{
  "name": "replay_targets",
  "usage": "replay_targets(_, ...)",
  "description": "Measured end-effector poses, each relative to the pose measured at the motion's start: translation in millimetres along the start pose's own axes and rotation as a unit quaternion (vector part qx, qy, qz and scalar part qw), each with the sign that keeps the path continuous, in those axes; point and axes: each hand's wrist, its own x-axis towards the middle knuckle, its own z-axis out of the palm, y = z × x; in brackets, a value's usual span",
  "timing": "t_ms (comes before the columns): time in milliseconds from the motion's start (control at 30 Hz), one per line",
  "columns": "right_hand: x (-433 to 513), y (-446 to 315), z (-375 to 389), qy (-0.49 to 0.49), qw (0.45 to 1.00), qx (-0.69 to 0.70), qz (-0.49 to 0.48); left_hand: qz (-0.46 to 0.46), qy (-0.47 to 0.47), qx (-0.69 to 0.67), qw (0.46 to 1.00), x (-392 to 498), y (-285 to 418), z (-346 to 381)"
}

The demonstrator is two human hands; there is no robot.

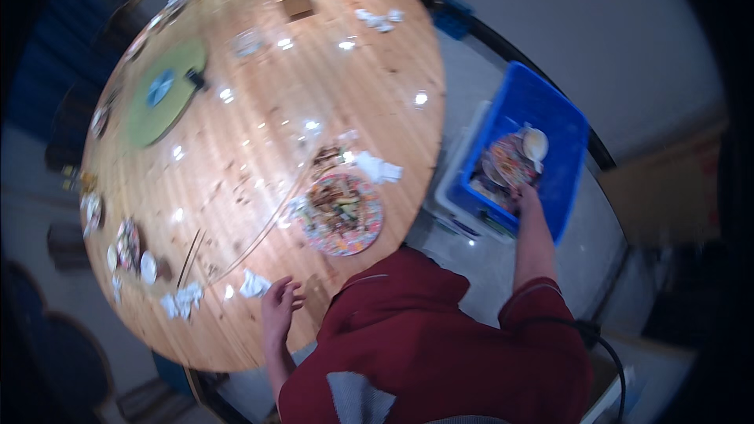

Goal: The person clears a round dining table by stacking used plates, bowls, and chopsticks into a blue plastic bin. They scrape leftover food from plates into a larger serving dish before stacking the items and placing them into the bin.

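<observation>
My right hand [521, 189] reaches down into a blue plastic bin [565, 129] at the right. Its fingers are at the near edge of a floral plate [509, 156] and appear to grip it, though blur hides the detail. A white bowl [535, 144] lies tilted beside that plate, with more dishes below. My left hand [284, 300] hovers, fingers apart and holding nothing, over the near rim of the round wooden table [330, 100]. Close to it lies a crumpled tissue [255, 284]. A larger floral plate [341, 212] of food scraps rests near the table's right edge.
Chopsticks [191, 253], crumpled tissues [182, 300] and an oval dish [128, 241] lie at the left. A green turntable piece [171, 94] rests farther back. Beyond it stands a cardboard box [297, 6]. A whitish container [447, 188] stands under the bin. A black cable [615, 359] hangs near my right elbow.
</observation>
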Motion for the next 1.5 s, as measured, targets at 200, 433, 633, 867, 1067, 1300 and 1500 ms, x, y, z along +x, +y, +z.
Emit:
replay_targets(200,0.0,0.1,-29.1,-0.004,0.990,-0.142,0.023,0.002,0.008,-0.094,0.996,13.3,-45.3,-45.7)
replay_targets(433,-52.2,-19.4,-34.5,0.284,0.817,-0.463,-0.194,-0.035,0.270,-0.316,0.909,23.6,-108.7,-154.4)
replay_targets(633,-185.3,-7.7,11.3,0.284,0.715,-0.472,-0.430,-0.039,0.314,-0.497,0.808,76.7,-175.9,-276.2)
replay_targets(867,-283.8,31.9,78.5,0.076,0.661,-0.412,-0.623,-0.031,0.428,-0.513,0.744,154.3,-181.1,-340.8)
replay_targets(1067,-332.9,97.5,119.3,-0.100,0.646,-0.410,-0.637,-0.048,0.385,-0.583,0.714,170.5,-185.0,-369.0)
replay_targets(1300,-459.8,202.8,252.6,-0.320,0.591,-0.434,-0.600,-0.039,0.386,-0.542,0.745,165.0,-181.9,-356.0)
replay_targets(1500,-579.5,353.2,350.5,-0.590,0.404,-0.459,-0.527,-0.060,0.373,-0.532,0.758,163.3,-176.4,-328.7)
